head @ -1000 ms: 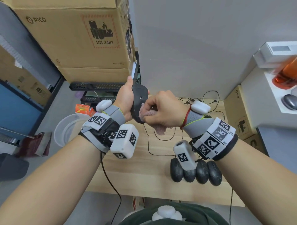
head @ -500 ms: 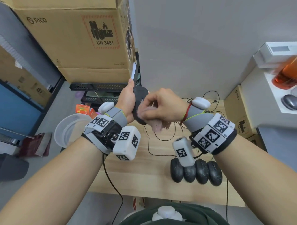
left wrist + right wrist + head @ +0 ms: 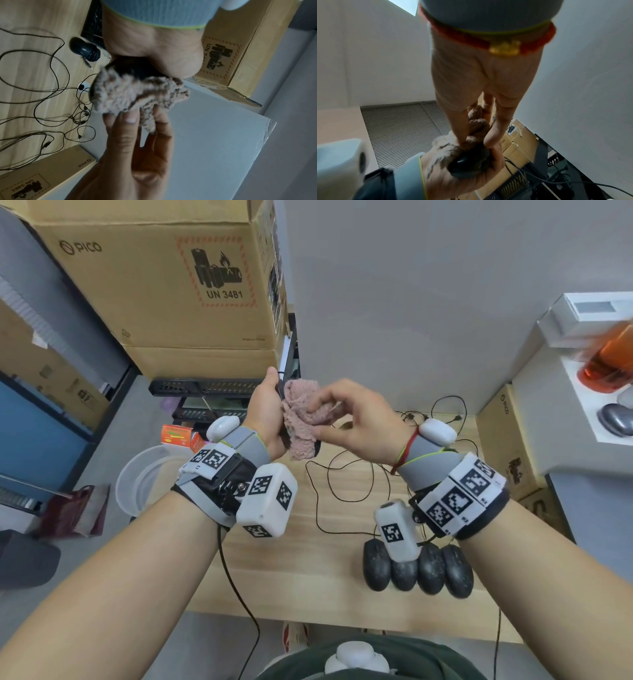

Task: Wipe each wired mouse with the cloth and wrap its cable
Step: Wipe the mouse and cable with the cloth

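Pink cloth (image 3: 303, 419), pinched by the right hand (image 3: 356, 419), rubs the mouse (image 3: 135, 69) clasped in the left hand (image 3: 265, 414); cable-wrapping likely follows.

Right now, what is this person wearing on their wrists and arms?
Forearms are bare. Each wrist wears a grey knit cuff edged in yellow-green, a band of white blocks with black square markers, and a white marked camera box. A black cable hangs from the left rig. The right wrist adds a red cord bracelet with a gold charm.
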`<move>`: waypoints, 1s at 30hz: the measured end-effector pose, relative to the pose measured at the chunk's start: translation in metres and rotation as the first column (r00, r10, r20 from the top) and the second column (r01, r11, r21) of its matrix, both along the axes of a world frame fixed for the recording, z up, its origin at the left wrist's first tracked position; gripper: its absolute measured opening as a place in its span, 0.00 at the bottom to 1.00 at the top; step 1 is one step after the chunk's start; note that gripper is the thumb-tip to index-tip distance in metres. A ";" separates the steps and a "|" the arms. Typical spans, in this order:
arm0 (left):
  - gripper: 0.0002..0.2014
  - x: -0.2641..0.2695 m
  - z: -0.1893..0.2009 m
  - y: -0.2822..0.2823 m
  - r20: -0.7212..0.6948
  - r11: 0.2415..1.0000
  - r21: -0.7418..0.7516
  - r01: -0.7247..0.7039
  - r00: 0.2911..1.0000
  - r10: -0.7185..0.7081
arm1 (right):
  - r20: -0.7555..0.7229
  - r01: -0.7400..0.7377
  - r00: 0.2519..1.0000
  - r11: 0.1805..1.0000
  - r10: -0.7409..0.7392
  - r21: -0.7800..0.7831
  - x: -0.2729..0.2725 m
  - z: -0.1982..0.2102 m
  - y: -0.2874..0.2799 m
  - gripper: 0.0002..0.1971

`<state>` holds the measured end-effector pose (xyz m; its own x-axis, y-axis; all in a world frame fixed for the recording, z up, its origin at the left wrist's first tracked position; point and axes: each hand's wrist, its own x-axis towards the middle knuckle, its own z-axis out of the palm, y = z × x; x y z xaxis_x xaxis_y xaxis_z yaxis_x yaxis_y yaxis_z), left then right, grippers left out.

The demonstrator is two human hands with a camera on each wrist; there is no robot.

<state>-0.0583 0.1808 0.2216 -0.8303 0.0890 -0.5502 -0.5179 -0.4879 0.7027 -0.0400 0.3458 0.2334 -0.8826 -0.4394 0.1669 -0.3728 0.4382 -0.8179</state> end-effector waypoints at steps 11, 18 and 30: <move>0.39 0.001 -0.007 0.003 0.006 0.989 -0.148 0.006 1.000 -0.006 | -0.053 0.130 0.991 0.971 -0.122 0.202 -0.009 -0.004 0.003 0.14; 0.39 0.003 -0.004 0.004 0.032 0.995 -0.100 -0.004 0.999 0.008 | -0.057 -0.058 0.995 0.955 0.078 0.292 -0.001 0.002 -0.005 0.16; 0.42 0.009 0.000 0.009 0.028 0.992 -0.095 0.087 0.996 -0.085 | -0.044 0.105 0.994 0.941 -0.096 0.321 -0.014 0.001 0.008 0.16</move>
